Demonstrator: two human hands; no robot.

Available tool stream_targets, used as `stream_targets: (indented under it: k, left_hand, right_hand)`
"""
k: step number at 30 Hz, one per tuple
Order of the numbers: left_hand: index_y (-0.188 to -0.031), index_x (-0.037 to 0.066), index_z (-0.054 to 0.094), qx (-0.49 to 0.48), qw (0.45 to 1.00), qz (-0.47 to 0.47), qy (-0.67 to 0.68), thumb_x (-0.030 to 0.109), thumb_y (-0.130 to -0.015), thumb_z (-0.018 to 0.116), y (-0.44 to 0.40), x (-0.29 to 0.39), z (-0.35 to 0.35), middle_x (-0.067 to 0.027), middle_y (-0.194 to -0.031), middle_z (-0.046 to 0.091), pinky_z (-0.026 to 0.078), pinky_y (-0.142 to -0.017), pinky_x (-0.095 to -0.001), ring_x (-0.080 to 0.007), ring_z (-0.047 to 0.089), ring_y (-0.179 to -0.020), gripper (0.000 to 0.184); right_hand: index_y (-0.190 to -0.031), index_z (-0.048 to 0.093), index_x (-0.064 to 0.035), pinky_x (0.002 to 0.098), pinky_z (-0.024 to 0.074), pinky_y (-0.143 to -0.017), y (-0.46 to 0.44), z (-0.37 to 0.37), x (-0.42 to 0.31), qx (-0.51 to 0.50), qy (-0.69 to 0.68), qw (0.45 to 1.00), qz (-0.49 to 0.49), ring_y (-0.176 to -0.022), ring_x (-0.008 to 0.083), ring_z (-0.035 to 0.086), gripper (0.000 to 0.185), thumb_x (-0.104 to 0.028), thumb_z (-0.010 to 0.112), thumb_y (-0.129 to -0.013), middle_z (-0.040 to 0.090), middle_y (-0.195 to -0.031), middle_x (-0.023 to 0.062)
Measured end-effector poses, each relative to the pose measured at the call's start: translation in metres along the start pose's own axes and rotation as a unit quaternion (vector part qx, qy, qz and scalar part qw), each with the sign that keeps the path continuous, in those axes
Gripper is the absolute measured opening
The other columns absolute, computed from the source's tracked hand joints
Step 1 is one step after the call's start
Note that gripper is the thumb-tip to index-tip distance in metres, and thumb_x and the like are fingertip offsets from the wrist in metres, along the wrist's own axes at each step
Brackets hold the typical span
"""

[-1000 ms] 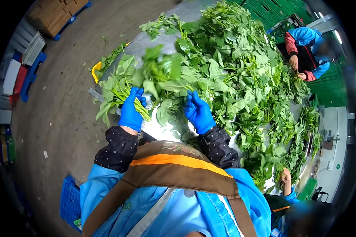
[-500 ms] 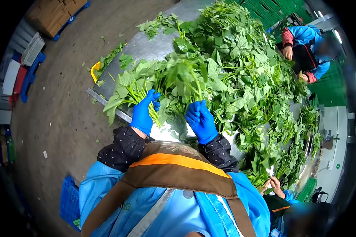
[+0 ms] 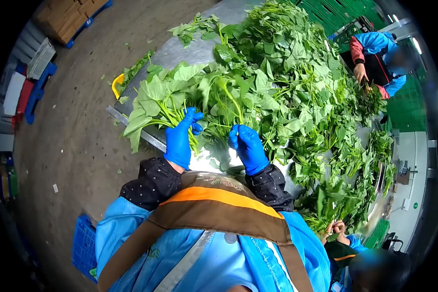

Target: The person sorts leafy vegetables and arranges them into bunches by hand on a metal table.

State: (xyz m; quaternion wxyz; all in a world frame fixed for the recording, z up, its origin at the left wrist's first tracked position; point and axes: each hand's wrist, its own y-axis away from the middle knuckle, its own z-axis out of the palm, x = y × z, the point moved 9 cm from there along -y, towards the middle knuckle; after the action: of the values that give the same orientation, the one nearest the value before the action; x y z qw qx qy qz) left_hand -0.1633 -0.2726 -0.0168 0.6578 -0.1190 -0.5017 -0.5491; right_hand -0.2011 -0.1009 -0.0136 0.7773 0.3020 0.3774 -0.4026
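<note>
My left hand (image 3: pixel 181 141), in a blue glove, is closed round the stems of a bunch of leafy greens (image 3: pixel 153 100); the broad leaves fan out up and to the left. To its right, my gloved right hand (image 3: pixel 249 146) pinches the stem of a leafy sprig (image 3: pixel 234 100) between thumb and fingers. The sprig stands up from the fingertips, its leaves partly blurred and overlapping those behind. Both hands are over the near edge of a metal table (image 3: pixel 180 56), beside a large heap of the same greens (image 3: pixel 287 73).
One co-worker (image 3: pixel 374 63) handles greens at the far right, another (image 3: pixel 348 248) at the lower right. A yellow object (image 3: pixel 117 86) is at the table's left edge. A blue crate (image 3: pixel 84 248) stands on the floor at left; green crates (image 3: pixel 326 17) are stacked behind.
My right hand has shifted slightly right, and its sprig now stands more clearly apart. The bunch in my left hand has tilted a little left. The far co-worker's hands have moved.
</note>
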Motion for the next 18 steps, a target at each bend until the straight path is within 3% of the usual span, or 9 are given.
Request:
stream_targets:
  k: [2,3,6,7,10,12,14,17,18]
  left_hand:
    - [-0.108,0.005,0.055,-0.001,1.0,0.003,-0.005,0.023,-0.086,0.054,-0.003,0.0,-0.005,-0.0043,-0.088,0.061,0.04,-0.061,-0.0228,-0.0087,0.051,-0.067,0.028]
    - [-0.107,0.006,0.056,0.01,1.0,0.002,0.004,0.023,-0.086,0.055,-0.007,0.002,-0.01,-0.0042,-0.087,0.061,0.04,-0.061,-0.0225,-0.0085,0.051,-0.067,0.027]
    - [-0.106,0.007,0.058,0.064,0.998,0.014,0.018,0.021,-0.085,0.056,-0.011,0.017,-0.034,-0.0005,-0.074,0.056,0.038,-0.056,-0.02,-0.0075,0.047,-0.061,0.024]
    - [-0.107,0.007,0.058,0.071,0.997,0.029,0.01,0.021,-0.085,0.055,-0.015,0.024,-0.043,0.0003,-0.071,0.053,0.038,-0.056,-0.0199,-0.0074,0.046,-0.06,0.025]
    - [-0.109,0.007,0.057,0.068,0.994,0.083,-0.001,0.021,-0.086,0.055,-0.024,0.038,-0.068,0.0017,-0.068,0.049,0.036,-0.054,-0.0198,-0.007,0.044,-0.059,0.027]
    - [-0.109,0.007,0.057,0.077,0.994,0.073,0.021,0.02,-0.086,0.054,-0.026,0.037,-0.079,0.0019,-0.068,0.048,0.036,-0.054,-0.0198,-0.0072,0.044,-0.059,0.027]
    - [-0.108,0.008,0.058,0.091,0.994,0.049,0.022,0.02,-0.086,0.054,-0.026,0.034,-0.079,0.0018,-0.068,0.048,0.036,-0.054,-0.0199,-0.0073,0.044,-0.059,0.025]
    - [-0.102,0.009,0.06,0.088,0.996,0.02,0.018,0.02,-0.085,0.056,-0.021,0.027,-0.066,0.0019,-0.066,0.048,0.036,-0.053,-0.0204,-0.0076,0.044,-0.057,0.021]
    - [-0.1,0.009,0.06,0.079,0.997,0.013,0.02,0.02,-0.085,0.057,-0.019,0.025,-0.059,0.0019,-0.066,0.048,0.036,-0.053,-0.0205,-0.0076,0.044,-0.057,0.02]
  right_hand:
    - [-0.089,0.058,0.0015,0.0227,0.0399,-0.057,-0.001,-0.015,0.006,-0.012,0.013,1.0,-0.009,-0.064,0.011,0.05,0.029,-0.027,0.052,-0.087,0.057,-0.079,0.0053]
    - [-0.087,0.058,0.002,0.0227,0.0415,-0.058,0.0,-0.019,-0.014,0.007,0.095,0.994,-0.052,-0.063,0.0113,0.051,0.029,-0.026,0.051,-0.087,0.058,-0.079,0.0065]
    - [-0.084,0.06,0.0013,0.0205,0.0391,-0.059,0.006,-0.049,-0.07,0.126,0.204,0.963,-0.122,-0.062,0.0089,0.05,0.028,-0.024,0.049,-0.088,0.06,-0.075,0.005]
    - [-0.091,0.06,0.0011,0.0196,0.0374,-0.06,0.004,-0.069,-0.074,0.179,0.166,0.961,-0.131,-0.064,0.0081,0.049,0.024,-0.021,0.051,-0.088,0.06,-0.078,0.0039]
    - [-0.114,0.052,-0.001,0.0207,0.0408,-0.066,0.0,-0.096,-0.069,0.229,0.12,0.96,-0.105,-0.07,0.0083,0.051,0.032,-0.01,0.055,-0.083,0.06,-0.088,0.0033]
    - [-0.114,0.053,-0.0021,0.0216,0.043,-0.07,-0.001,-0.082,-0.048,0.237,0.222,0.945,-0.033,-0.074,0.0094,0.053,0.034,-0.009,0.056,-0.081,0.062,-0.094,0.0061]
    - [-0.109,0.056,-0.0012,0.0244,0.0466,-0.073,-0.013,-0.041,-0.025,0.139,0.197,0.971,0.006,-0.08,0.0137,0.059,0.028,-0.009,0.057,-0.082,0.062,-0.096,0.0085]
    - [-0.106,0.056,0.0017,0.0243,0.0466,-0.075,-0.045,0.028,-0.023,0.022,0.252,0.966,-0.056,-0.083,0.0148,0.06,0.024,-0.008,0.051,-0.086,0.062,-0.096,0.0087]
    - [-0.103,0.057,0.0024,0.0242,0.0472,-0.071,-0.061,0.036,-0.013,0.008,0.209,0.976,-0.059,-0.08,0.0138,0.06,0.022,-0.01,0.052,-0.086,0.063,-0.091,0.0073]
